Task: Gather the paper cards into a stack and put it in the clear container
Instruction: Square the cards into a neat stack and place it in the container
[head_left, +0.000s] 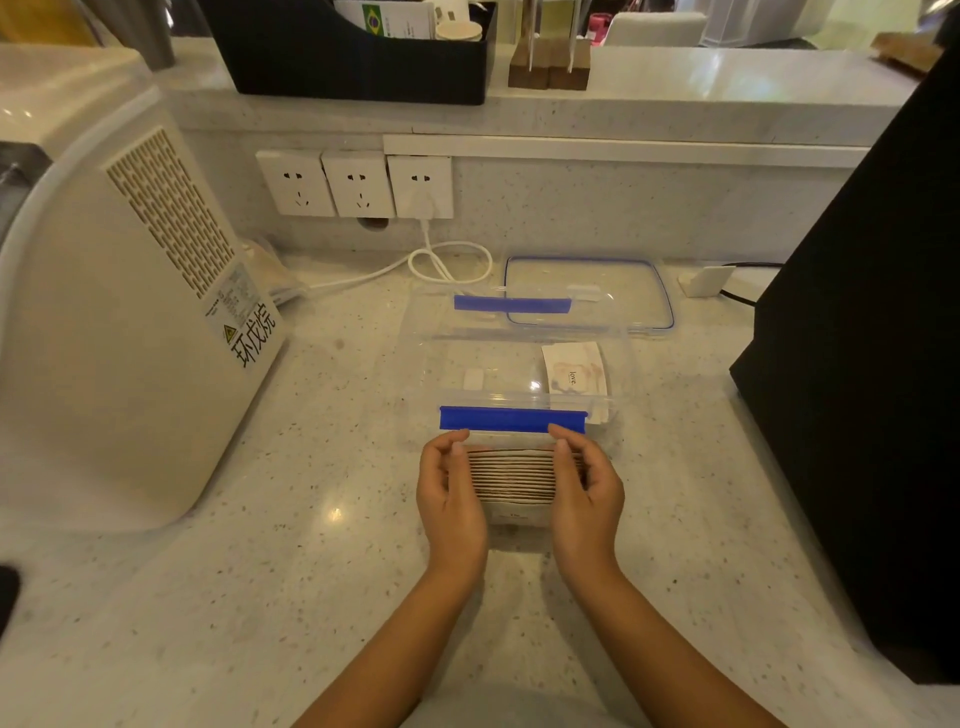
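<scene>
The gathering appears largely done: a stack of paper cards (511, 475) is held on edge between the left hand (451, 499) and the right hand (587, 488), just above the speckled stone counter (322, 519). The fingers of both hands are curled loosely inward and pressed against the stack's two ends, so the cards are squared between them. The clear container (519, 374) lies just beyond the hands at twelve o'clock, its lid off, with blue clips on its near and far rims. One card (574, 371) with pale printing is already seen inside, toward the container's right end. Placing the stack is judged still to be done. The container's lid (589, 293), thin transparent plastic with a blue seal, is laid flat at one o'clock. The cards look thin, stiff and brown-edged.
</scene>
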